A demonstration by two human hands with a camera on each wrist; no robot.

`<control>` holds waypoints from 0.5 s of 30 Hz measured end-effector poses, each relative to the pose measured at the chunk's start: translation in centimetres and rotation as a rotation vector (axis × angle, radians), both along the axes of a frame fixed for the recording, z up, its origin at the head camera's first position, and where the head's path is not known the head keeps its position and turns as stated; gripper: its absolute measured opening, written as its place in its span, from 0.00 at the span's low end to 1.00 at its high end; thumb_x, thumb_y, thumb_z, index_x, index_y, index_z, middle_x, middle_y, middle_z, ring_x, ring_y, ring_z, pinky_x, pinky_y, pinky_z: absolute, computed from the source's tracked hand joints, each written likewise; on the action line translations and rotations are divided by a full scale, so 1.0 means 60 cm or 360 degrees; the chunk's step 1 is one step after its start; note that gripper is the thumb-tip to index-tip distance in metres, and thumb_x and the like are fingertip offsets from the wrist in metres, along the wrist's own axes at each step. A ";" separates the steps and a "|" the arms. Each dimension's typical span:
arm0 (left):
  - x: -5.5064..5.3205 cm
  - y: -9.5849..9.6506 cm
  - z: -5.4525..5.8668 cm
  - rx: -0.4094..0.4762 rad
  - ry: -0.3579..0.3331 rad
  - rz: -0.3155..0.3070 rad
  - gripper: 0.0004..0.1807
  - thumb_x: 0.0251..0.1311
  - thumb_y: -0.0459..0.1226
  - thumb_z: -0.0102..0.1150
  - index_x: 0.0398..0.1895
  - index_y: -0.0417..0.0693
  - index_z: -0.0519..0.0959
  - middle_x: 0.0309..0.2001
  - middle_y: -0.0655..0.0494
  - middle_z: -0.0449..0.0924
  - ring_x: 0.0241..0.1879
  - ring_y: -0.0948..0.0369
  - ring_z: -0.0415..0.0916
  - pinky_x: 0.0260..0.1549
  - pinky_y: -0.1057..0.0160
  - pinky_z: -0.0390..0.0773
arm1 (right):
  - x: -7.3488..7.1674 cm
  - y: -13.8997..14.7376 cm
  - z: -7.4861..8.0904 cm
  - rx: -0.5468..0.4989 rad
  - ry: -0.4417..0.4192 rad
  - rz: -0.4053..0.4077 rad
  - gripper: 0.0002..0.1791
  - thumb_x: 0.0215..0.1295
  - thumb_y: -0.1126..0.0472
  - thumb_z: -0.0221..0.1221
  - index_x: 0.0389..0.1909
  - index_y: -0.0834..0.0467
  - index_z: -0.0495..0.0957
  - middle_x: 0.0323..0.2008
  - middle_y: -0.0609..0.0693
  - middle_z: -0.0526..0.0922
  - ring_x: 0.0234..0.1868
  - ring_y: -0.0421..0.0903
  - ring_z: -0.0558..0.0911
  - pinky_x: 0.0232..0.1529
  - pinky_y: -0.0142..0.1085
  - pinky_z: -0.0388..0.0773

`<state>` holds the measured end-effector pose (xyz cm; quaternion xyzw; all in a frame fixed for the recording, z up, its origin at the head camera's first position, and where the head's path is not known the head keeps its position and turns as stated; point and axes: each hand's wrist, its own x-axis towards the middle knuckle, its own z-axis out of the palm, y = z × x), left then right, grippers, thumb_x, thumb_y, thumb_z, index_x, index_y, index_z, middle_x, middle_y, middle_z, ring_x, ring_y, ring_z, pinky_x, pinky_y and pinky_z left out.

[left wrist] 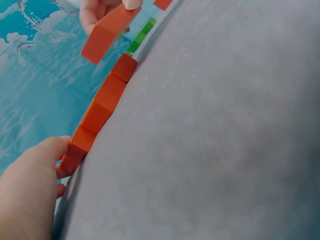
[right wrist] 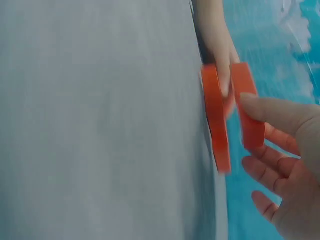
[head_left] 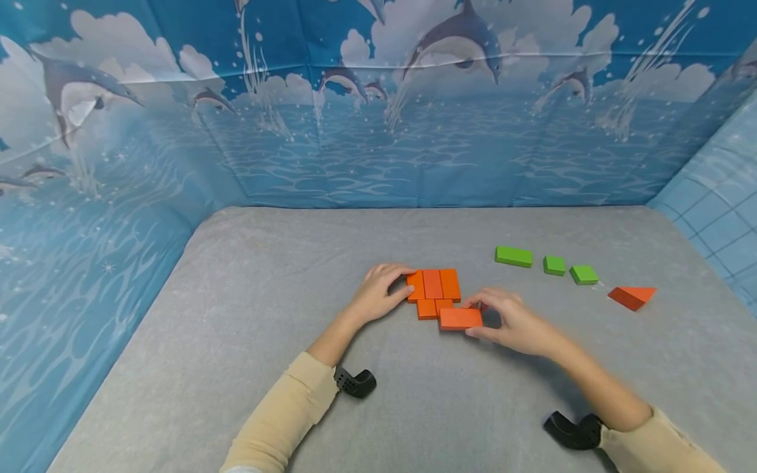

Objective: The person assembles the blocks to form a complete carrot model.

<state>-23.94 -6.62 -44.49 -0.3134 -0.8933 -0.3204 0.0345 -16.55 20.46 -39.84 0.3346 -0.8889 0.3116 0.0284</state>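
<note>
Orange blocks lie side by side in a flat group, three oblong blocks [head_left: 433,284] behind and smaller-looking ones [head_left: 426,309] in front. My left hand [head_left: 381,289] holds the leftmost block [head_left: 415,286] of the back row, with a fingertip at its far corner and the thumb on its left side. My right hand [head_left: 513,323] pinches another orange oblong block [head_left: 460,319] between thumb and fingers. This block is raised above the surface in the left wrist view and partly overlaps the front row in the head view.
On the grey surface [head_left: 236,315], a long green block [head_left: 513,257] and two short green blocks [head_left: 554,265] stand at the back right. Beyond them lies an orange triangular block [head_left: 632,298]. A blue dolphin-print curtain [head_left: 367,151] rises behind. Black wrist devices [head_left: 357,383] are on both arms.
</note>
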 end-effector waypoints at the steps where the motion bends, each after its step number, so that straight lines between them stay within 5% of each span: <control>1: 0.000 0.000 0.000 0.0008 0.0003 -0.0001 0.21 0.64 0.47 0.51 0.58 0.52 0.72 0.57 0.55 0.71 0.60 0.57 0.61 0.63 0.53 0.51 | 0.001 -0.008 -0.001 0.0012 -0.0022 -0.0005 0.20 0.47 0.60 0.69 0.43 0.56 0.77 0.42 0.47 0.78 0.43 0.44 0.74 0.44 0.46 0.66; 8: 0.001 0.001 -0.003 0.0037 0.0077 -0.0002 0.21 0.64 0.48 0.49 0.56 0.50 0.73 0.56 0.54 0.72 0.58 0.56 0.63 0.62 0.54 0.54 | 0.003 -0.046 -0.011 0.0114 -0.0003 -0.0059 0.20 0.46 0.57 0.70 0.42 0.56 0.77 0.42 0.48 0.79 0.47 0.48 0.75 0.46 0.48 0.63; 15: -0.001 0.001 -0.001 0.0027 0.0031 0.0009 0.20 0.63 0.46 0.52 0.56 0.51 0.73 0.56 0.55 0.72 0.59 0.56 0.63 0.62 0.53 0.53 | 0.004 -0.059 -0.019 0.0131 0.0037 -0.0073 0.20 0.46 0.57 0.70 0.41 0.56 0.78 0.40 0.46 0.77 0.45 0.46 0.74 0.44 0.45 0.62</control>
